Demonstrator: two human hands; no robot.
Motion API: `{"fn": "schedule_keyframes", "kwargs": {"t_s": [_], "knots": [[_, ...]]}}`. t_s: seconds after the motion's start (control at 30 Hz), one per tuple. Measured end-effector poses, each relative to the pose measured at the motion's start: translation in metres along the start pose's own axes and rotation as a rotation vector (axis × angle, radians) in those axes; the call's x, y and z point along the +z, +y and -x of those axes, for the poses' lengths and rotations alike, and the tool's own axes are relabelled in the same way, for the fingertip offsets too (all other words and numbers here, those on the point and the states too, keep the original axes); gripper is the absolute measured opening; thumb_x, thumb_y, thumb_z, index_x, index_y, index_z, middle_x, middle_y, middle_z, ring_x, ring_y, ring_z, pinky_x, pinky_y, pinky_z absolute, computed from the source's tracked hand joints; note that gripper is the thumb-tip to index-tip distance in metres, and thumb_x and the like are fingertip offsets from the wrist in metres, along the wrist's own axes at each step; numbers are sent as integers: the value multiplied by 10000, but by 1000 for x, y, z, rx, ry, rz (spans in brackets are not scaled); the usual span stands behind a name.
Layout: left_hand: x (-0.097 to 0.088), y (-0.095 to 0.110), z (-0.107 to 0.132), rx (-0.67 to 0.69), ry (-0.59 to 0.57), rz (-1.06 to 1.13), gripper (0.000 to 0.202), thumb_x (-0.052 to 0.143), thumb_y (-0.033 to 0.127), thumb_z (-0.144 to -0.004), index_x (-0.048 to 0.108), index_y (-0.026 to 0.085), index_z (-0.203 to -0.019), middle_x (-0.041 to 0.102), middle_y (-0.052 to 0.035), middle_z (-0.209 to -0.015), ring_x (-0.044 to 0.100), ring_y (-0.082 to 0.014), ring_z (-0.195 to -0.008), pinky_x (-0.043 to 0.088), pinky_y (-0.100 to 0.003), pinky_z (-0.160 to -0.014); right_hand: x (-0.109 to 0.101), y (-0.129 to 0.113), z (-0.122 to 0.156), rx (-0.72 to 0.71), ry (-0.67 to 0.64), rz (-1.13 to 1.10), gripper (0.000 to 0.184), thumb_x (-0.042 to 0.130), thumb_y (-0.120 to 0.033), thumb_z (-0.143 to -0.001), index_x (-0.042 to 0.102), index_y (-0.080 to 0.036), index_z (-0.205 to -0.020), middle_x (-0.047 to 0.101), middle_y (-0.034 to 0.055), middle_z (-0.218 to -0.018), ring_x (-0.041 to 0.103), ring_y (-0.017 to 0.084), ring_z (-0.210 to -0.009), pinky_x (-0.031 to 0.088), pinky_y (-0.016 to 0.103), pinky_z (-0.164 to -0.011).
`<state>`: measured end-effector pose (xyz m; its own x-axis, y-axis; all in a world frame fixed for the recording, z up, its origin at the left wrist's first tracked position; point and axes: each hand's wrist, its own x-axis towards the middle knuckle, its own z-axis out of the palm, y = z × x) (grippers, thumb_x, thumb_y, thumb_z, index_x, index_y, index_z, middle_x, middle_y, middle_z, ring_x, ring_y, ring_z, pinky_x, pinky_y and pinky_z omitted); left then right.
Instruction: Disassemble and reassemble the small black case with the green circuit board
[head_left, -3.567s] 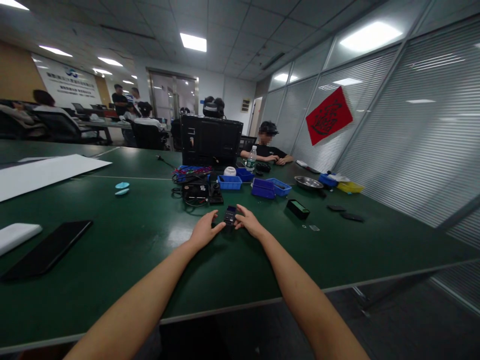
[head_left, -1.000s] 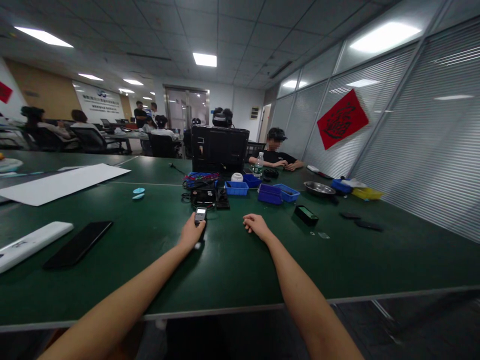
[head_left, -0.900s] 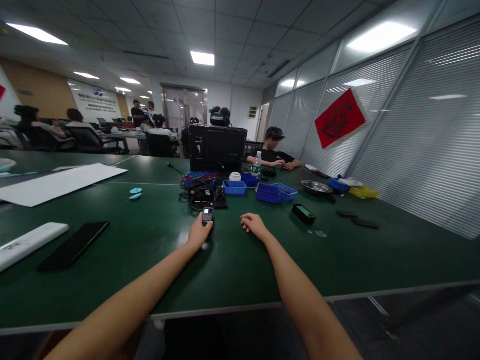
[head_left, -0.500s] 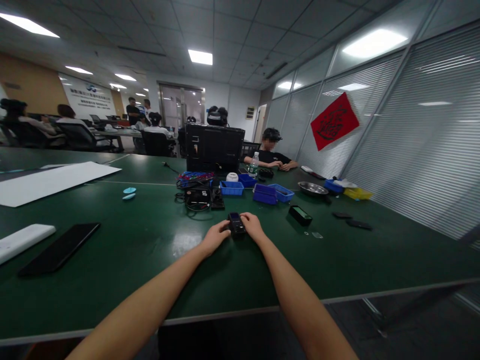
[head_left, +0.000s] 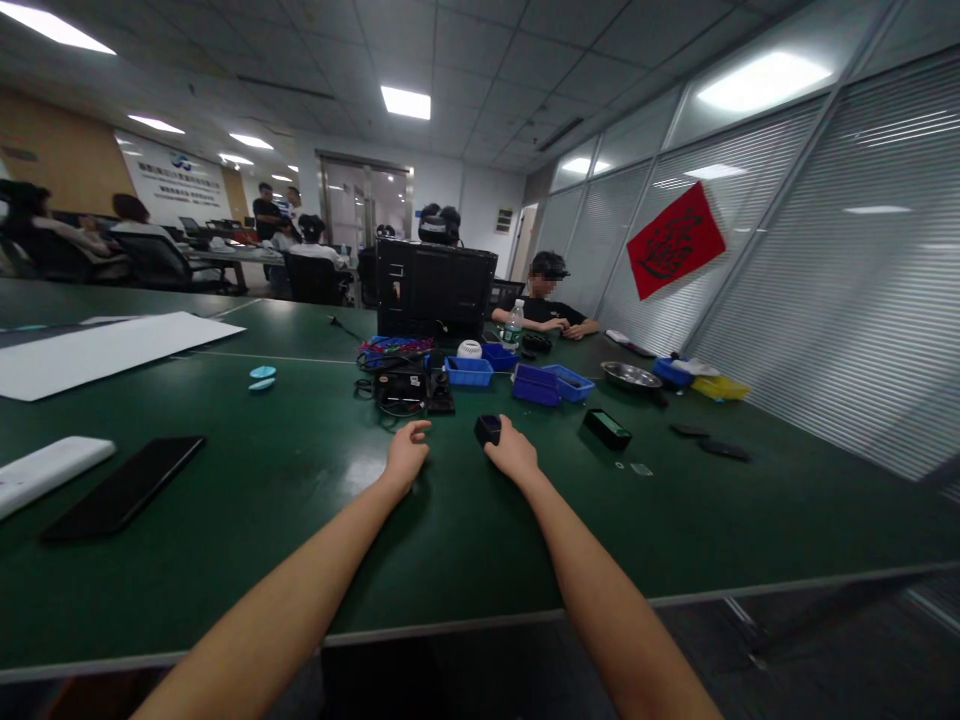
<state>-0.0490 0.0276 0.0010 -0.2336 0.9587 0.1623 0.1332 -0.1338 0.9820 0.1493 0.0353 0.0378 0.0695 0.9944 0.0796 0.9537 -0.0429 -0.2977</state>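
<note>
"Head view: how might you hold the small black gadget [head_left: 487, 430] well?"

"I'd hold it snug but soft, thumb on the near side, so it doesn't slip or tip."

"Where is it?"

"At ten o'clock from the right hand [head_left: 514, 450], which is curled round it. From the left hand [head_left: 406, 455] it's between two and three o'clock, well apart. That hand is half open, with nothing I can see in it."

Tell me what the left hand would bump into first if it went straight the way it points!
The left hand would probably meet the low black flat-based stand beside the boxy black device, though depth is hard to judge.
</note>
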Motion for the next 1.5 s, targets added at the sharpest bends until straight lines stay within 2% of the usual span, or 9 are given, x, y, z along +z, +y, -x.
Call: {"fn": "schedule_keyframes", "kwargs": {"t_s": [0.27, 0.43, 0.63, 0.93, 1.1, 1.2, 1.3, 1.4, 1.5], "knots": [[4, 13, 12, 84, -175, 190, 537, 513, 39, -529, 563, 184, -1043, 521, -53, -1025, 453, -23, -569, 389, -150, -531, -8, 19, -11, 103, -32, -13, 647, 483, -368, -750, 232, -195, -1320, 552, 128, -1112, 539, 251, -999, 432, 336, -740], [5, 16, 16, 88, -226, 213, 532, 503, 82, -542, 532, 184, -1063, 487, -43, -1000, 418, -13, -556, 439, -179, -570, -8, 24, -14, 127, -16, -21, 651, 494, -369, -740, 242, -184, -1312, 540, 146, -1120, 531, 274, -1003, 431, 369, -744], [4, 19, 17, 77, -209, 231, 551, 495, 101, -527, 512, 189, -1071, 493, -15, -922, 406, -20, -547, 465, -207, -591, -11, 36, -19, 184, 40, -3, 637, 498, -359, -741, 263, -150, -1294, 512, 175, -1137, 509, 291, -1024, 424, 393, -756], [4, 14, 13, 112, -209, 211, 587, 485, 61, -516, 488, 178, -1091, 480, 32, -764, 371, -22, -493, 369, -152, -474, -13, 46, -18, 235, 104, 35, 554, 500, -355, -745, 325, -141, -1225, 508, 180, -1119, 502, 300, -1025, 419, 413, -769], [5, 14, 14, 100, -222, 196, 619, 464, 47, -514, 467, 184, -1118, 479, 32, -748, 418, -33, -495, 370, -155, -459, -13, 48, -20, 253, 109, 8, 542, 487, -354, -759, 323, -142, -1231, 509, 182, -1114, 503, 298, -1021, 415, 423, -771], [5, 16, 15, 78, -235, 195, 632, 457, 64, -518, 447, 197, -1136, 477, 33, -751, 424, -33, -475, 364, -159, -436, -20, 48, -17, 285, 192, -26, 550, 458, -369, -779, 310, -139, -1256, 500, 184, -1123, 487, 302, -1034, 413, 417, -776], [5, 17, 16, 60, -228, 209, 633, 461, 86, -519, 438, 197, -1142, 476, 35, -743, 406, -32, -457, 345, -161, -416, -31, 46, -9, 280, 394, -75, 597, 416, -382, -805, 233, -136, -1317, 474, 178, -1168, 453, 292, -1078, 400, 385, -812], [5, 16, 15, 45, -205, 218, 614, 462, 108, -522, 452, 192, -1130, 480, 36, -726, 397, -36, -465, 329, -158, -416, -36, 41, -3, 189, 579, -174, 628, 374, -406, -826, 168, -128, -1350, 414, 171, -1249, 401, 269, -1141, 384, 349, -858], [4, 12, 12, 51, -176, 208, 529, 459, 141, -550, 494, 184, -1076, 477, 40, -702, 395, -46, -476, 317, -162, -421, -27, 31, -6, 47, 577, -461, 617, 381, -442, -813, 229, -137, -1327, 454, 146, -1216, 474, 241, -1060, 437, 323, -799]]}}
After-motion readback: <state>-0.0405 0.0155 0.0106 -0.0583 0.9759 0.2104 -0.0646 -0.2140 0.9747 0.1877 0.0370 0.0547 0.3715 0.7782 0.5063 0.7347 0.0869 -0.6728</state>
